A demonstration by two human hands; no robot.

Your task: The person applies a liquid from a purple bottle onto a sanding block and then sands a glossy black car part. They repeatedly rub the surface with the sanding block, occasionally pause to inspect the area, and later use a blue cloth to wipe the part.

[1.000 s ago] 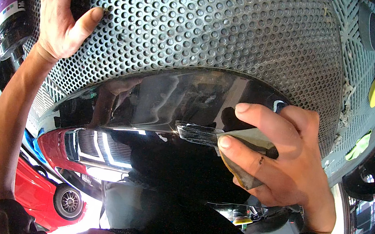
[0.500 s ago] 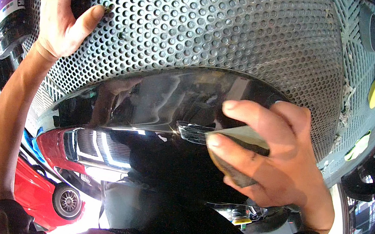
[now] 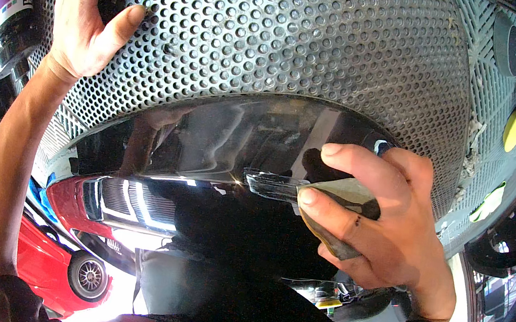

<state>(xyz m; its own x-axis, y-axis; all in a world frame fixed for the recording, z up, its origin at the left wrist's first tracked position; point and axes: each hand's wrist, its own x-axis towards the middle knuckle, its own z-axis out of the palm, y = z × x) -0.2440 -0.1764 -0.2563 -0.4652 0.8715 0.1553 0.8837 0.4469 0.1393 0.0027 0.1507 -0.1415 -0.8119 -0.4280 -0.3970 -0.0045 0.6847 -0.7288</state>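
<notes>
My left hand [image 3: 87,27] rests with fingers apart on the grey perforated surface [image 3: 273,34], near the upper left. Below that surface curves a glossy black panel [image 3: 198,125], reflecting its surroundings. My right hand [image 3: 374,214] holds a greyish-olive, thin sheet or pad [image 3: 347,192] against this panel, its forefinger and middle finger stretched over or beside it. A pale wet-looking streak [image 3: 271,185] lies on the black surface just left of the fingertips. Whether anything backs the sheet is hidden by my fingers.
A dark bottle with purple-and-white label [image 3: 15,12] stands at the upper left. A red car [image 3: 38,269] with a silver wheel [image 3: 89,277] shows lower left. On the right are a yellow pad [image 3: 513,131], a pale green cloth [image 3: 487,201] and a grey round object [image 3: 509,47].
My right hand shifted left half a second ago and is back to the right now, still holding the sheet. My left hand stays on the perforated surface.
</notes>
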